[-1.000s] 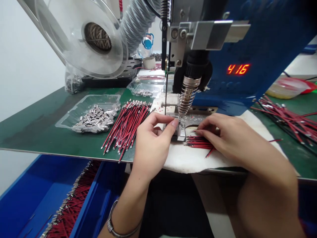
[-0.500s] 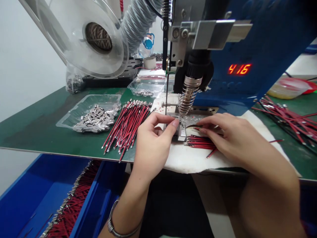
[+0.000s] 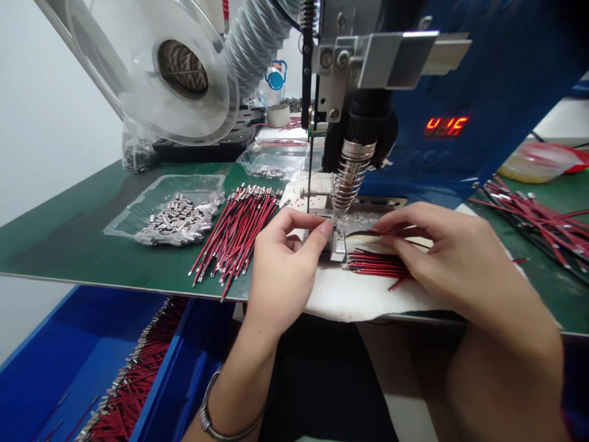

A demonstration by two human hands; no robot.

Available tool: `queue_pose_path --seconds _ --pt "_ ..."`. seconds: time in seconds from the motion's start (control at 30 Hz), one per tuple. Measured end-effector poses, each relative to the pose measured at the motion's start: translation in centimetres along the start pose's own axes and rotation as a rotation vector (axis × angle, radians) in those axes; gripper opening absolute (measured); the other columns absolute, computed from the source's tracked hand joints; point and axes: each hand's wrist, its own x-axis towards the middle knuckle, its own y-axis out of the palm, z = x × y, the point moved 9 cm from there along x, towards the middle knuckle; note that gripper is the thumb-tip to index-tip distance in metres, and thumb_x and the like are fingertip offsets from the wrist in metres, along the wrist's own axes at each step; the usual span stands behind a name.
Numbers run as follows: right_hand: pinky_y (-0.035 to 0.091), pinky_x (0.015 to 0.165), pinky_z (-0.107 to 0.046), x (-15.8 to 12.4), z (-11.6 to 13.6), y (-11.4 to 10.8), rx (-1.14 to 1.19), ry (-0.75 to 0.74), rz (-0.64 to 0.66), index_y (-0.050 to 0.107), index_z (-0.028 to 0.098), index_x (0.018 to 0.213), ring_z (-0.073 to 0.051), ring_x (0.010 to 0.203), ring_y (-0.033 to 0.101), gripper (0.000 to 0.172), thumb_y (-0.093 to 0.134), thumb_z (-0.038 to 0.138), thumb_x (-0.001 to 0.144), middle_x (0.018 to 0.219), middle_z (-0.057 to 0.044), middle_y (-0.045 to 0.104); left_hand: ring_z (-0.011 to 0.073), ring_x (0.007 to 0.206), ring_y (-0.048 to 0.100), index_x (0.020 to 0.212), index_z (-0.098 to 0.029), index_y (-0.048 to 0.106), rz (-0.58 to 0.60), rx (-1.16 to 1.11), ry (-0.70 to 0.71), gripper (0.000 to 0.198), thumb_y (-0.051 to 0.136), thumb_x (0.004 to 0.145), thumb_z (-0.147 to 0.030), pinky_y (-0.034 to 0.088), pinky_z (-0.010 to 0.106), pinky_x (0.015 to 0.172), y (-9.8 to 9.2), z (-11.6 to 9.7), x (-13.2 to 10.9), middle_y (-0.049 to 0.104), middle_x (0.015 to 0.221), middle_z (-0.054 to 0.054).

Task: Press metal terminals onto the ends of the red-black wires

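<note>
My left hand (image 3: 286, 264) is closed at the small metal jig (image 3: 338, 248), thumb and forefinger pinched against its left side. Whatever sits between those fingertips is hidden. On the jig's other side, my right hand (image 3: 444, 255) pinches a thin dark and red wire (image 3: 358, 233), whose end points left at the jig. Under that hand, a row of red and black wires (image 3: 375, 264) rests on a white cloth (image 3: 338, 301). Directly above the jig stands the soldering head (image 3: 354, 175), with a spring coiled round it.
Left of my hands lies a pile of red and black wires (image 3: 239, 230) with metal ends. A clear tray (image 3: 122, 215) holds small metal cylinders. A clear round fume hood (image 3: 115, 80) hangs above. Below the table edge is a blue bin (image 3: 87, 325). More wires (image 3: 547, 227) lie at right.
My right hand has shifted slightly right and up, drawing the wire a little away from the jig. My left hand stays where it was.
</note>
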Motion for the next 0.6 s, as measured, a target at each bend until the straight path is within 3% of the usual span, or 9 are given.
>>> queue_pose_path --seconds 0.17,0.27,0.4,0.53,0.6 --pt "0.066 0.083 -0.042 -0.5 0.4 -0.9 0.061 0.039 -0.068 0.079 0.026 0.105 -0.027 0.086 0.081 0.021 0.063 0.019 0.094 0.099 -0.004 0.084 0.0121 0.058 0.058 0.084 -0.021 0.072 0.01 -0.006 -0.01 0.014 0.083 0.089 -0.029 0.037 0.024 0.05 0.1 0.0 0.0 0.069 0.073 0.001" --pt "0.066 0.088 -0.044 -1.0 2.1 -1.8 0.131 -0.047 -0.129 0.079 0.03 0.107 -0.028 0.094 0.081 0.018 0.066 0.022 0.099 0.104 -0.003 0.084 0.0118 0.057 0.057 0.084 -0.021 0.072 0.009 -0.007 -0.008 0.013 0.082 0.089 -0.028 0.036 0.024 0.049 0.1 0.0 0.0 0.068 0.072 0.0" --pt "0.065 0.094 -0.049 -1.9 3.9 -4.0 0.327 -0.146 -0.311 0.077 0.035 0.098 -0.027 0.101 0.079 0.022 0.072 0.014 0.097 0.102 -0.002 0.082 0.0116 0.059 0.057 0.084 -0.021 0.072 0.007 -0.004 0.008 0.014 0.082 0.089 -0.028 0.037 0.023 0.05 0.1 0.0 0.1 0.068 0.074 0.0" --pt "0.061 0.076 -0.039 -2.9 4.6 -5.6 0.277 -0.281 -0.425 0.08 0.036 0.091 -0.022 0.087 0.077 0.025 0.076 0.011 0.091 0.091 0.001 0.082 0.0122 0.063 0.059 0.084 -0.02 0.073 -0.006 0.013 0.029 0.012 0.082 0.088 -0.027 0.037 0.023 0.05 0.0 -0.1 0.2 0.069 0.075 0.001" --pt "0.059 0.075 -0.036 -3.4 3.8 -5.8 0.183 -0.285 -0.426 0.082 0.035 0.091 -0.02 0.085 0.078 0.024 0.076 0.012 0.091 0.086 0.003 0.082 0.0126 0.064 0.06 0.083 -0.02 0.074 -0.013 0.023 0.037 0.011 0.082 0.088 -0.026 0.036 0.023 0.05 -0.1 -0.2 0.2 0.069 0.076 0.002"
